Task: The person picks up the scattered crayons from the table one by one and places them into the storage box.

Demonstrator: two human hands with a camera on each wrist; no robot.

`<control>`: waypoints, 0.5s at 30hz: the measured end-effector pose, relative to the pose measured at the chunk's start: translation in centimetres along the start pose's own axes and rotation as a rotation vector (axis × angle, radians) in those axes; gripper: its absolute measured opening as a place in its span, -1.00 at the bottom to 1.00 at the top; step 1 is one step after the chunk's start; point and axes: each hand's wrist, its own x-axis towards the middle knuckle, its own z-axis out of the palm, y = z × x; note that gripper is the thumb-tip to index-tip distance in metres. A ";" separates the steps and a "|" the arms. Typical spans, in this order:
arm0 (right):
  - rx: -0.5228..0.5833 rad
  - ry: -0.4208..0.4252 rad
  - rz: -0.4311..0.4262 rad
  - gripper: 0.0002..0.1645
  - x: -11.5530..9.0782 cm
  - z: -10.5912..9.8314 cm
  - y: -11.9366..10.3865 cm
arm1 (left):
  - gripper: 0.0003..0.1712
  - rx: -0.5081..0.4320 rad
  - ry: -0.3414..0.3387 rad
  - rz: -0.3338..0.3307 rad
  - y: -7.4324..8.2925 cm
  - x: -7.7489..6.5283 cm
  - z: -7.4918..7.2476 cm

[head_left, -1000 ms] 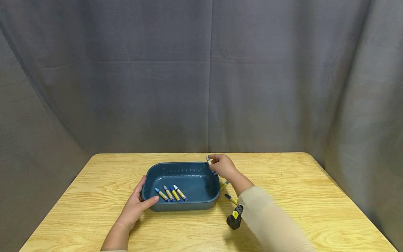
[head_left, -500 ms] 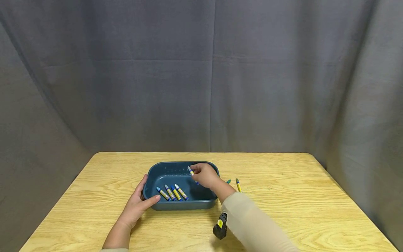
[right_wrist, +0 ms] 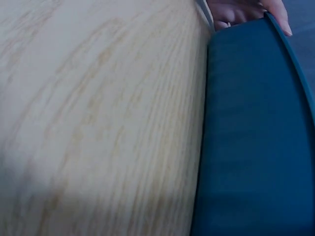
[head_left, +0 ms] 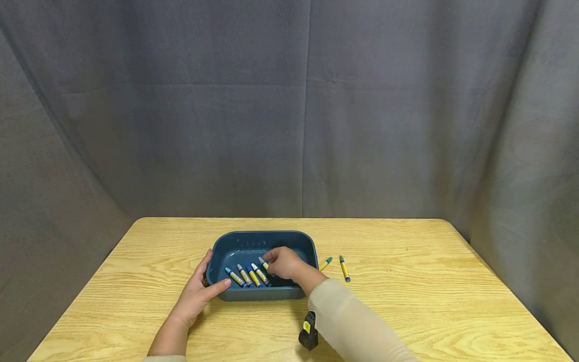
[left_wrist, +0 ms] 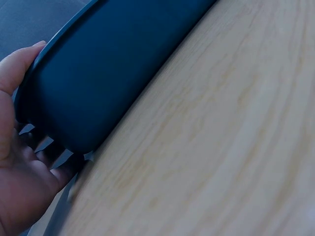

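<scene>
A dark blue rectangular tray (head_left: 264,293) stands on the table. My left hand (head_left: 194,296) grips its near left corner, the thumb over the rim and the fingers against the outer side; the left wrist view shows this hand (left_wrist: 24,182) around the tray wall (left_wrist: 98,73) too. Inside the tray, my right hand (head_left: 286,264) pinches a crayon (head_left: 264,262) with a pale tip, low near the floor. Its lower end is partly hidden by the fingers. Just left of it several crayons (head_left: 246,276) with yellow and blue wrappers lie slanted in a row.
Right of the tray, a green crayon (head_left: 325,263) lies close to its wall and a dark green one (head_left: 345,268) lies farther out. A black wrist camera (head_left: 308,331) hangs below the right sleeve. Grey curtain (head_left: 289,125) surrounds the wooden table (head_left: 407,301).
My right hand has carried the crayon from above the tray's far right corner, left and down into the tray, beside the row. My left hand has stayed on the corner.
</scene>
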 end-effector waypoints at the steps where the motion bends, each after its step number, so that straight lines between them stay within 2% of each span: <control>1: -0.002 -0.008 0.001 -0.60 0.0 0.1 0.0 | 0.14 -0.001 0.000 0.000 0.0 0.0 0.0; 15: -0.215 -0.018 0.017 -0.64 0.3 0.7 -0.4 | 0.13 -0.007 -0.003 -0.002 0.1 -0.1 0.0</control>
